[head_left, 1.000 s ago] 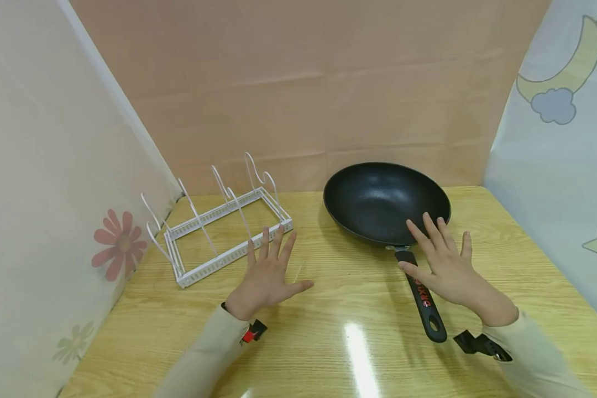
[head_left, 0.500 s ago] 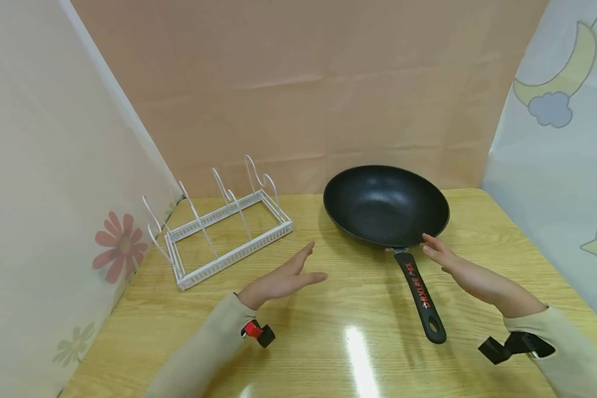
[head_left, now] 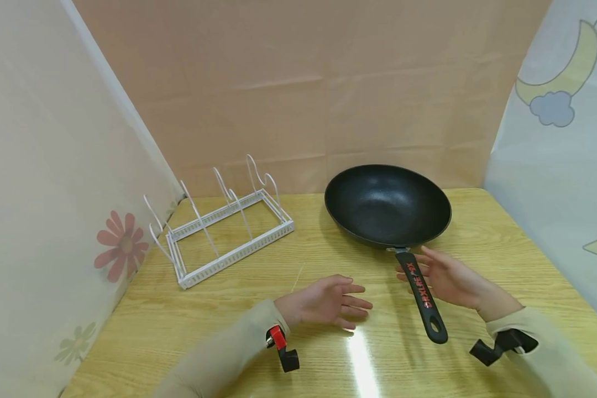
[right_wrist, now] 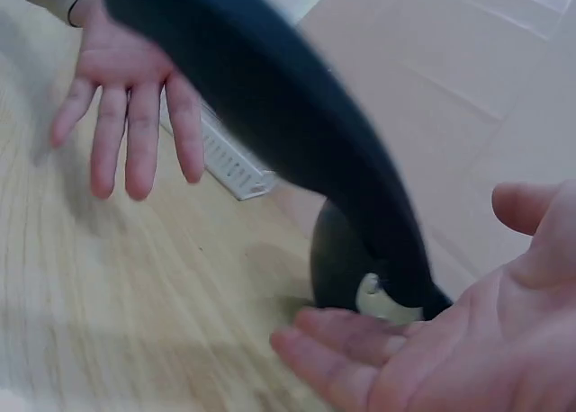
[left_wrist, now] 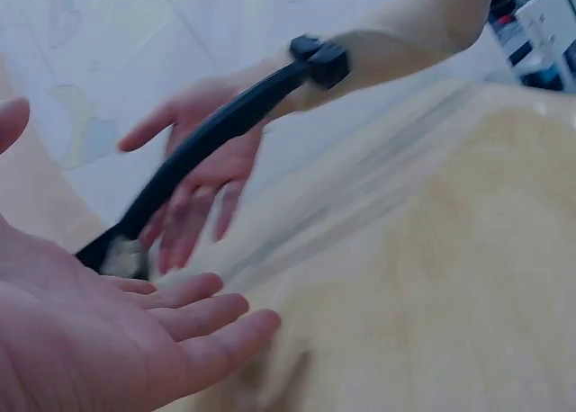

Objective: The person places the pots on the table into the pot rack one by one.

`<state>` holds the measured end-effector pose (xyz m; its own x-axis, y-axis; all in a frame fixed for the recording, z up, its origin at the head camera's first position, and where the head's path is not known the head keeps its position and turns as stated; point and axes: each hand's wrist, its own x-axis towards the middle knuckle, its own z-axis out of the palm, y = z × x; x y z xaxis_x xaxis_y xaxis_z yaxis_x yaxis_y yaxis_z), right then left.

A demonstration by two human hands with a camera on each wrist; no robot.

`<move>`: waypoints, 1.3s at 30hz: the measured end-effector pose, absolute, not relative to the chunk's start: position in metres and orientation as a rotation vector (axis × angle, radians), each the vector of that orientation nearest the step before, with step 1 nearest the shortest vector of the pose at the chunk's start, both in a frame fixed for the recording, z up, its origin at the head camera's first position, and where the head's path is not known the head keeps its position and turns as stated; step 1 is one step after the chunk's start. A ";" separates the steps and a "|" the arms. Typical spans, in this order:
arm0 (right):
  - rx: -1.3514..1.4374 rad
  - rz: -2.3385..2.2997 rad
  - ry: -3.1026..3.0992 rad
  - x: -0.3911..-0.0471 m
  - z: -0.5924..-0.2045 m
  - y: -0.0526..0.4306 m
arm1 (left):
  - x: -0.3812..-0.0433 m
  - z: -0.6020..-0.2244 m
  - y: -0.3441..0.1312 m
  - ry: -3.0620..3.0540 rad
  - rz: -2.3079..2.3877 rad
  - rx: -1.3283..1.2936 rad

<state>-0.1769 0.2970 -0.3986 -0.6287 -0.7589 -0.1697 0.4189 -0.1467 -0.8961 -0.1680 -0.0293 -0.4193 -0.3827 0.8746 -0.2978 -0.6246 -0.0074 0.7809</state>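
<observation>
A black wok (head_left: 385, 204) sits on the wooden table, its long black handle (head_left: 420, 296) with red lettering slanting toward the front right. Palm turned to the left, my right hand (head_left: 455, 282) is just right of the handle. Its fingers reach beneath the handle without curling round it; whether they touch it I cannot tell. To the left of the handle, my left hand (head_left: 320, 303) hovers with palm turned to the right, fingers loosely extended and holding nothing. The right wrist view has the handle (right_wrist: 297, 115) passing between the left palm (right_wrist: 130, 79) and the right fingers (right_wrist: 333, 349).
At the back left stands a white rack (head_left: 239, 254) with upright wire dividers. A tan backdrop (head_left: 298, 99) closes off the rear. Patterned side panels (head_left: 55, 193) border the table (head_left: 323, 359) on the left and right.
Both hands have turned from palms down to palms facing each other. The left hand has moved right and nearer the front; the right fingers have slipped beneath the handle. Wok and rack stay put.
</observation>
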 end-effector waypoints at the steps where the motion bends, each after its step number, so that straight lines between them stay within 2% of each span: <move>1: -0.422 -1.900 1.227 -0.178 -0.402 0.295 | -0.165 -0.421 -0.024 1.034 1.666 0.310; 14: -0.454 -1.967 0.628 -0.186 -0.415 0.270 | -0.127 -0.420 0.045 0.813 1.825 0.173; 26: -0.510 -1.993 0.485 -0.192 -0.424 0.268 | -0.117 -0.416 0.081 0.689 1.901 0.169; 39: -0.404 -2.101 0.401 -0.185 -0.426 0.272 | -0.107 -0.410 0.120 0.758 2.011 -0.045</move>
<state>-0.1850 0.2716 -0.4260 -0.5159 -0.8468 0.1296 0.7397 -0.5166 -0.4313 -0.1075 0.1195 -0.4097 -0.5463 0.7717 -0.3256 -0.7945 -0.3544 0.4931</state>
